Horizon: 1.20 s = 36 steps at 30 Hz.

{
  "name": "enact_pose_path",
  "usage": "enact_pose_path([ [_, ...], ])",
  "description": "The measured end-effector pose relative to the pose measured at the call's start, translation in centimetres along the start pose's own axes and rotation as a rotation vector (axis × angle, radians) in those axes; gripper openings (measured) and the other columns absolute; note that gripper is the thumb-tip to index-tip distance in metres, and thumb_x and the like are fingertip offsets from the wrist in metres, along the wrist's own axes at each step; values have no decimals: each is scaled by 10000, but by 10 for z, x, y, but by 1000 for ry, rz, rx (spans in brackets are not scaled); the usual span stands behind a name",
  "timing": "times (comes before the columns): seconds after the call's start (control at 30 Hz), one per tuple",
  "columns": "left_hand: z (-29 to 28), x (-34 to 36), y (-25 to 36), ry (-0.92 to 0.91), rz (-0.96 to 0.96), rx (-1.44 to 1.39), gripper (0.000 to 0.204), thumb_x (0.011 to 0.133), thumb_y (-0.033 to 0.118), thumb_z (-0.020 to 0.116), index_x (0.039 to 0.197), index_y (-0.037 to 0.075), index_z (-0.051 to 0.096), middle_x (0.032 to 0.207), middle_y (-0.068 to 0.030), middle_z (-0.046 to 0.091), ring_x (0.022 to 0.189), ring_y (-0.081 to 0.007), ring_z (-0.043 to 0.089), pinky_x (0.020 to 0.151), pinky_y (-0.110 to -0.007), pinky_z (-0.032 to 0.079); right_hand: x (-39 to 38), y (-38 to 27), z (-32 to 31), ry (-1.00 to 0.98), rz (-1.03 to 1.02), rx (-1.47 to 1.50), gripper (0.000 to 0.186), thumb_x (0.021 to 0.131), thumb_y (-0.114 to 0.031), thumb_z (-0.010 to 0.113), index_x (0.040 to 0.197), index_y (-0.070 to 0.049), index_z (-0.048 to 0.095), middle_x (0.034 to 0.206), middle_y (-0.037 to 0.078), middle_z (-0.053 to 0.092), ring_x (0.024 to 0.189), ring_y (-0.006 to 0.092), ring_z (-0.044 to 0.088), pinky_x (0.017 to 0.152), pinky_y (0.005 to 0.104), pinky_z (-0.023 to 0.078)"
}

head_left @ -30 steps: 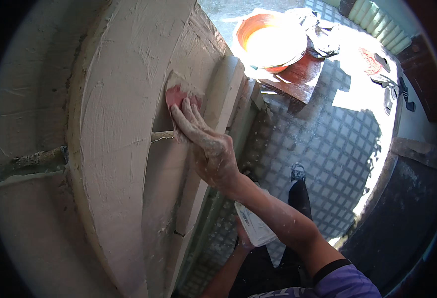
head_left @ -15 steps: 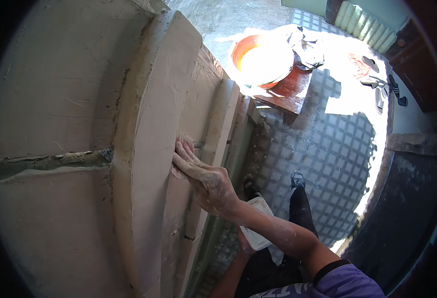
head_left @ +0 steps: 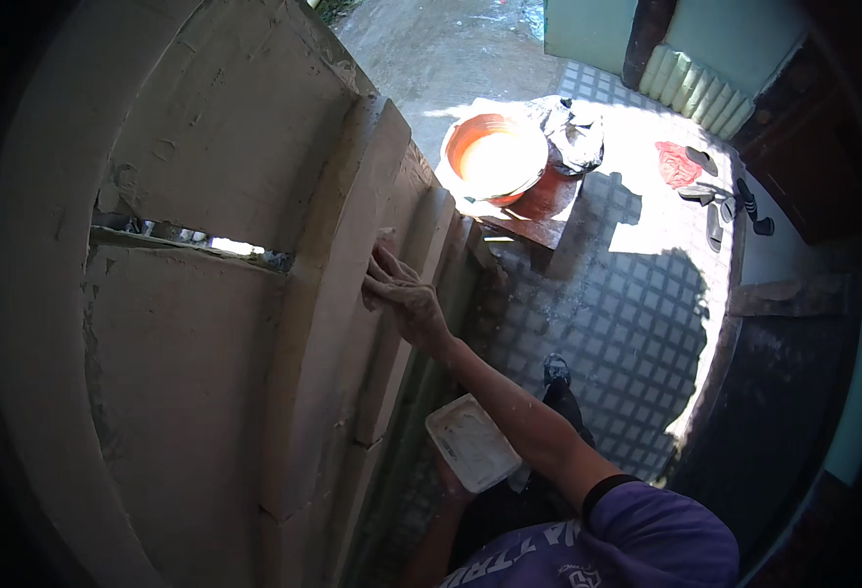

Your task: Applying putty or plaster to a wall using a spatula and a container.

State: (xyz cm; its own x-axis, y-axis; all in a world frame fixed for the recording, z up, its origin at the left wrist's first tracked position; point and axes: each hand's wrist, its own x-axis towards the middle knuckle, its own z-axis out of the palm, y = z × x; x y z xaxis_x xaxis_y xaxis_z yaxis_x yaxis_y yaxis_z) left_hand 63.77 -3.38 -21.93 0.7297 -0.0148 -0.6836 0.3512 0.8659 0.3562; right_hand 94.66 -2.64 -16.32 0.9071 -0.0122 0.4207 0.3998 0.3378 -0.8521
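My right hand (head_left: 407, 302) reaches across to a panelled, putty-coated surface (head_left: 338, 323). Its pale-smeared fingers are stretched out against the recess beside a raised vertical strip; the fingertips are partly hidden. Lower down, my left hand (head_left: 450, 482) grips a rectangular plastic tub (head_left: 451, 459) from beneath and the side. Whitish paste coats the inside of the tub, which is tilted toward me. Most of the left hand's fingers are out of sight behind it.
An orange basin (head_left: 462, 162) stands on a reddish-brown low table (head_left: 539, 231), next to a black plastic bag (head_left: 576, 142). Several slippers (head_left: 715, 225) and a red bag (head_left: 678, 165) lie on the tiled floor. A narrow gap (head_left: 240, 247) crosses the panels at left.
My view has shifted, so the panel gap now shows light through it. The tub has come out from under my right forearm and shows its inside. My right hand remains at the panel.
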Motion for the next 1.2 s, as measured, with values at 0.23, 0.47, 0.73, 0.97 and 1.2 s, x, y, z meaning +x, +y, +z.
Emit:
enact_pose_path([
  [0.23, -6, 7, -17, -45, -52, -151, 781, 925, 696, 286, 1470, 139, 329, 1440, -119, 443, 1276, -364, 473, 1044, -569, 393, 29, 9, -68, 157, -119, -31, 342, 910, 39, 518, 1214, -42, 652, 1334, 158, 573, 1261, 248, 528, 1039, 347, 421],
  [0.47, -15, 12, -31, 152, 27, 88, 785, 924, 689, 297, 1497, 153, 275, 1490, -104, 375, 1325, -355, 415, 1073, -545, 367, 22, 25, 1, 136, -71, -114, 408, 910, -26, 573, 1310, -101, 586, 1446, 200, 426, 1387, 296, 364, 1154, 414, 277],
  [0.73, -7, 15, -40, 347, -28, 85, 789, 935, 680, 272, 1504, 133, 248, 1502, -118, 349, 1332, -351, 405, 1083, -517, 371, 14, 14, -57, 112, -299, -116, 346, 814, 27, 621, 1131, -82, 704, 1251, 150, 628, 1230, 353, 546, 1068, 467, 409],
  [0.97, -19, 20, -50, 448, 18, 168, 752, 949, 631, 326, 1492, 114, 279, 1459, -111, 412, 1315, -313, 438, 1073, -477, 392, 17, 2, -1, 49, -195, -195, 605, 729, 137, 552, 1269, -129, 616, 1303, 176, 575, 1219, 358, 543, 1051, 434, 455],
  [1.2, -14, 31, -43, 331, -30, 81, 738, 954, 620, 336, 1490, 116, 289, 1460, -99, 421, 1314, -298, 446, 1077, -470, 389, 15, 17, -58, 151, -145, 349, 504, 823, 95, 559, 1286, -99, 594, 1258, 181, 607, 1164, 359, 586, 1019, 411, 490],
])
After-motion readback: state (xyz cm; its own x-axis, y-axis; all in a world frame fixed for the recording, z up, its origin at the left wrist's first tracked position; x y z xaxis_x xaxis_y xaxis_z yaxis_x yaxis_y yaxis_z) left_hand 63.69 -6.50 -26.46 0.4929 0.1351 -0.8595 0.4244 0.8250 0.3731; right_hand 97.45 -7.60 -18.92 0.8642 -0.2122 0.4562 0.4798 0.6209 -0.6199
